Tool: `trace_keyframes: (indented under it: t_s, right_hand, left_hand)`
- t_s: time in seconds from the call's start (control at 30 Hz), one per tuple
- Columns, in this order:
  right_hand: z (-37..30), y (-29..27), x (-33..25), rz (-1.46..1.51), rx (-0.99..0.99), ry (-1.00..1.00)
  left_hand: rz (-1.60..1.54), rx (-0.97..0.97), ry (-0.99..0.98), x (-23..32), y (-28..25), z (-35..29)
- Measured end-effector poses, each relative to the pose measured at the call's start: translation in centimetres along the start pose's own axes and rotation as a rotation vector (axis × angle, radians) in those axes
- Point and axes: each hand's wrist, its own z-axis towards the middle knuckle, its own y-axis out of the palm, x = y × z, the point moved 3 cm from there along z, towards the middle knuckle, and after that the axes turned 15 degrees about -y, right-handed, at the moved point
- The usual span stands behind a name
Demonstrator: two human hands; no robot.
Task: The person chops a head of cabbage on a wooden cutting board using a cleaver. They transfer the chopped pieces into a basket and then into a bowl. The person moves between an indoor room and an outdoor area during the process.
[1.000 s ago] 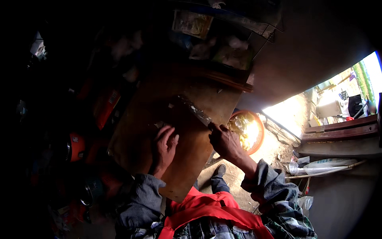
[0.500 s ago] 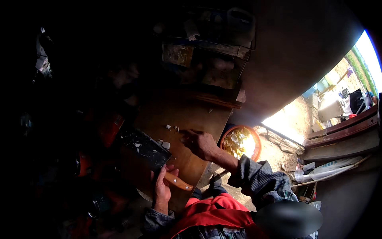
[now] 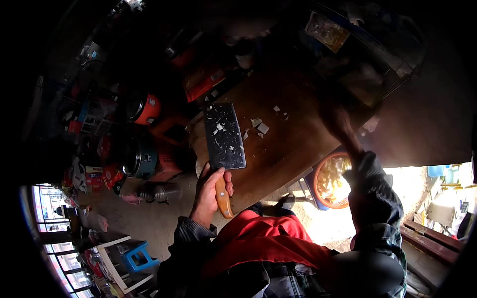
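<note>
The left hand (image 3: 207, 194) holds a cleaver (image 3: 224, 144) by its orange wooden handle, with the grip closed tightly around it. The wide dark blade lies flat over the near left edge of the brown wooden tabletop (image 3: 298, 134), and small pale bits stick on its face. A few pale chopped pieces (image 3: 259, 126) lie on the tabletop just beside the blade, toward the middle. The right hand (image 3: 334, 115) is stretched out over the far right part of the tabletop; it is dark and blurred, so I cannot tell if its grip is open or closed. Below the right edge of the tabletop an orange basin (image 3: 332, 180) stands on the floor. On the left side, well apart from the tabletop, there are a red cooker (image 3: 143, 108) and a blue stool (image 3: 135, 256)
</note>
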Motion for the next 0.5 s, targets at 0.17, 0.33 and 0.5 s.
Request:
trace_keyframes:
  t_s: [0.17, 0.33, 0.5]
  right_hand:
    - [-8.9, -7.5, -14.7, 0.765, -0.261, 0.068]
    - [-14.7, -4.4, -20.2, 0.670, -0.297, -0.079]
    - [-13.9, -1.6, -19.1, 0.398, -0.175, 0.063]
  left_hand:
    - [0.074, -0.048, -0.056, 0.6, -2.3, 1.5]
    - [0.180, -0.123, -0.137, 1.4, -4.0, 1.9]
    - [0.327, -0.190, -0.190, 2.5, -5.8, 0.1]
